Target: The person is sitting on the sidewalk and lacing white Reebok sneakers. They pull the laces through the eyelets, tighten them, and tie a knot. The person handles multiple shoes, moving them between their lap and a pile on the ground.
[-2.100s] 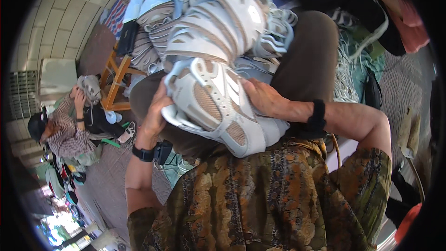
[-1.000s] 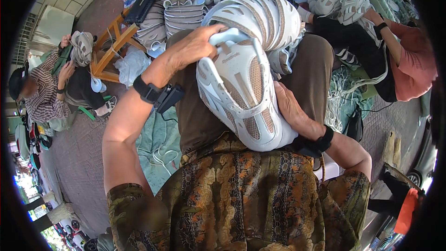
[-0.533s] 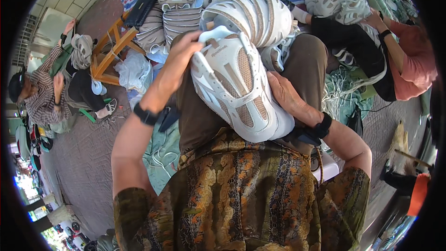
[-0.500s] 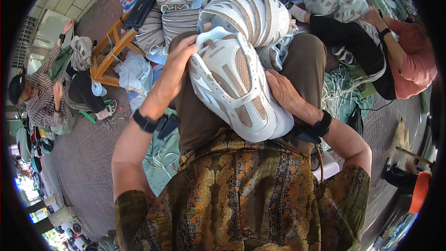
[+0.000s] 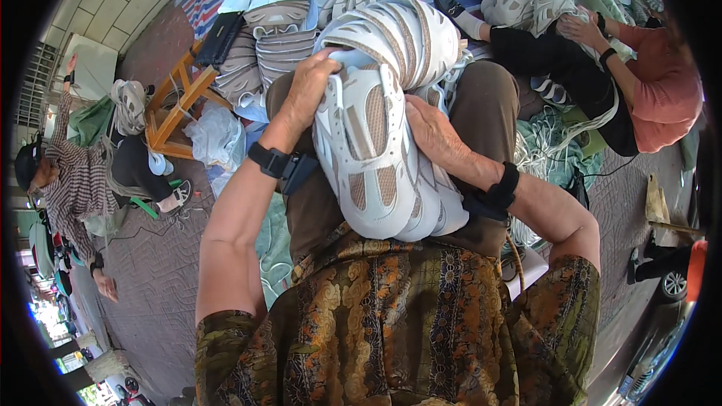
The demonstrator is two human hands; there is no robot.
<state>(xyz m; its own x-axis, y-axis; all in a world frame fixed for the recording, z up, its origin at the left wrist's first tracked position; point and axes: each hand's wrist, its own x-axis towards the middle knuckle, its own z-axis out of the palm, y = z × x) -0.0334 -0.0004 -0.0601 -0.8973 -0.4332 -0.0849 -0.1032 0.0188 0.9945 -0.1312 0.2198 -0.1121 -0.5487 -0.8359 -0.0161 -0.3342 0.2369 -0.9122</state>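
A white-and-brown sneaker upper (image 5: 368, 135) with mesh panels lies across my lap, toe toward me. More nested uppers (image 5: 432, 207) show along its right side. At its far left my left hand (image 5: 310, 89) grips the collar edge, fingers curled over it. My right hand (image 5: 438, 135) holds the upper's right side, its thumb side uppermost and its fingertips partly hidden. Just beyond, touching the far end, a curved stack of nested uppers (image 5: 410, 34) rests between my knees.
Further rows of stacked uppers (image 5: 282, 45) lie on a striped sheet (image 5: 207, 15). A wooden stool frame (image 5: 177, 116) and a plastic bag (image 5: 214, 135) are at left. White cords (image 5: 541, 154) lie at right. A person in pink (image 5: 665, 98) handles uppers; another person (image 5: 79, 173) sits at left.
The upper has turned straighter, its toe shifting left. Both hands moved with it, my right hand leftward and my left slightly up. The person at left has lowered one hand.
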